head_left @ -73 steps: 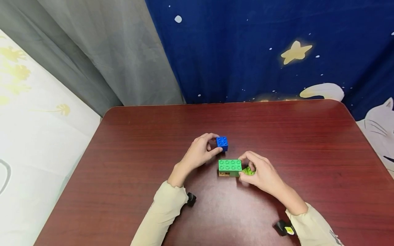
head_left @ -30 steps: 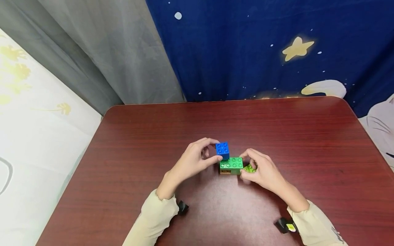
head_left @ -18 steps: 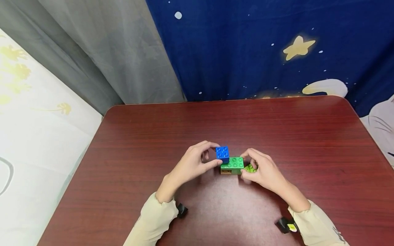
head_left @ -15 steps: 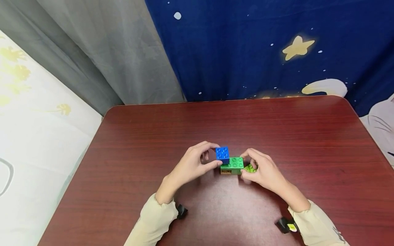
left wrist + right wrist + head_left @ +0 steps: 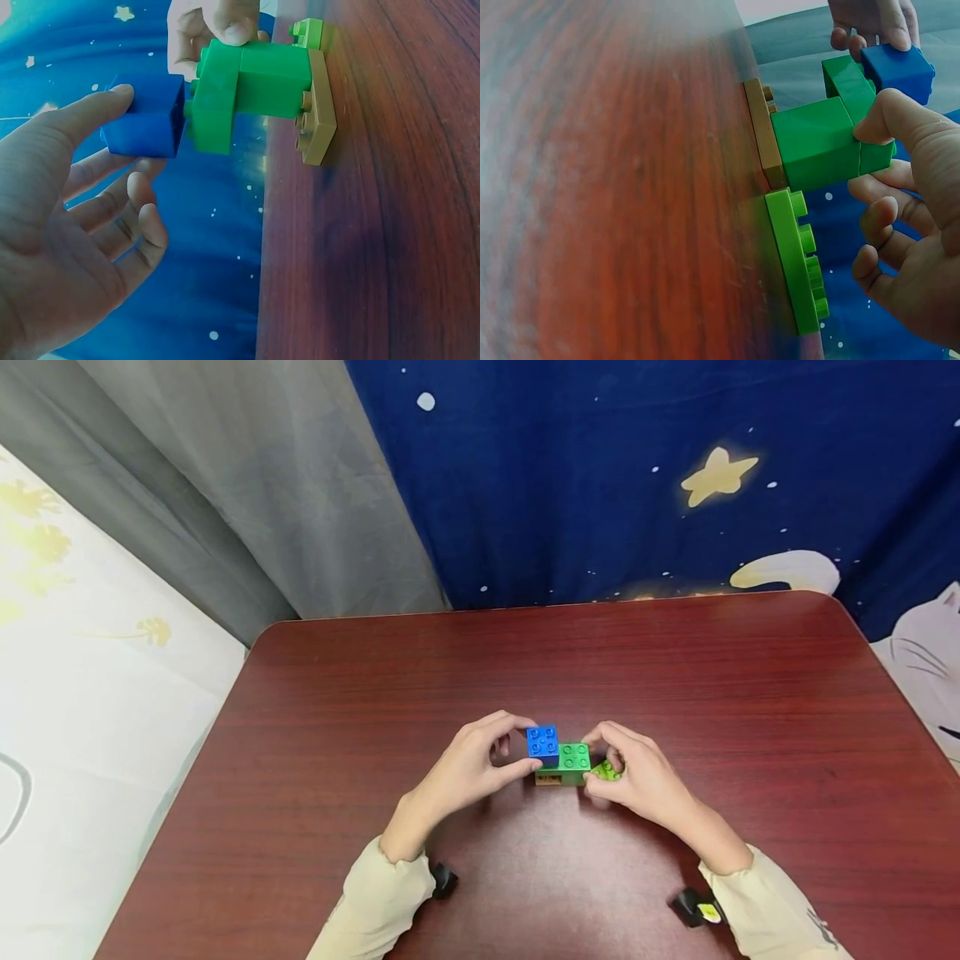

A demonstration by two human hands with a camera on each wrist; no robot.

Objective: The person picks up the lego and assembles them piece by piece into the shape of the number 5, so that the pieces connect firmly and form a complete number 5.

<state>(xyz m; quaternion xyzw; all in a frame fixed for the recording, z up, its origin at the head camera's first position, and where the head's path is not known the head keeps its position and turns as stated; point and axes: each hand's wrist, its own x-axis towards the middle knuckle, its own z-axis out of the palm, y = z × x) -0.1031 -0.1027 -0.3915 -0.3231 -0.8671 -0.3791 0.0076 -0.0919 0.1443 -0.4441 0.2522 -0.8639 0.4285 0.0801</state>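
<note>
A green brick (image 5: 575, 757) stands on a tan plate (image 5: 547, 779) at the middle of the red-brown table (image 5: 675, 677). My left hand (image 5: 527, 745) pinches a blue square brick (image 5: 542, 742) between thumb and fingers, and the blue brick sits on the green brick's left end, touching its studs (image 5: 189, 107). My right hand (image 5: 594, 762) grips the green brick's right end, thumb pressed against its side (image 5: 889, 120). A lime plate (image 5: 606, 770) lies flat on the table beside the tan plate (image 5: 761, 135), under my right fingers.
The table's far edge meets a grey curtain (image 5: 247, 485) and a dark blue cloth with stars (image 5: 637, 468). A white patterned sheet (image 5: 82, 693) lies off the left edge. Black wrist straps (image 5: 444, 881) sit at both cuffs.
My left hand carried the blue brick from behind the green brick, rightward and down onto its left end. My right hand kept its hold on the green brick.
</note>
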